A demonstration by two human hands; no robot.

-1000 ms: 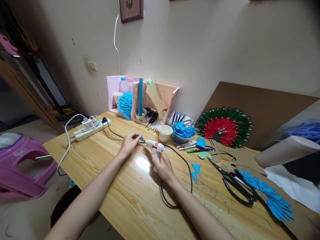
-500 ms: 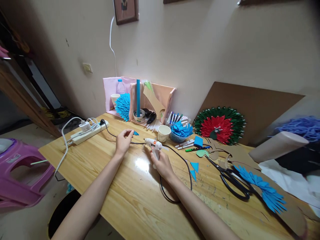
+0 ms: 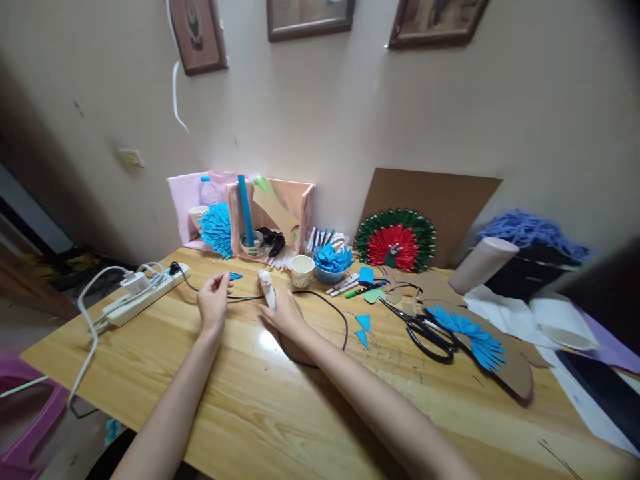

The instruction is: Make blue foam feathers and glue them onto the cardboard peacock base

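My left hand is closed in a pinch above the left part of the table, with a small folded blue paper petal at its fingertips. My right hand is wrapped round the grip of a white hot glue gun, a short way right of the petal and apart from it. The gun's nozzle cannot be made out from this angle. Its black cord loops over the wood under my right forearm. Two blue paper triangles lie right of that loop.
Behind the hands stand a paper cup and a bowl of blue paper pieces. Black scissors lie at right beside cardboard carrying blue petals. A power strip sits at left. A red-green paper flower leans at the back.
My view has swung right, so everything sits further left. The glue gun has turned from pointing left to pointing more away from me. Both hands keep their hold.
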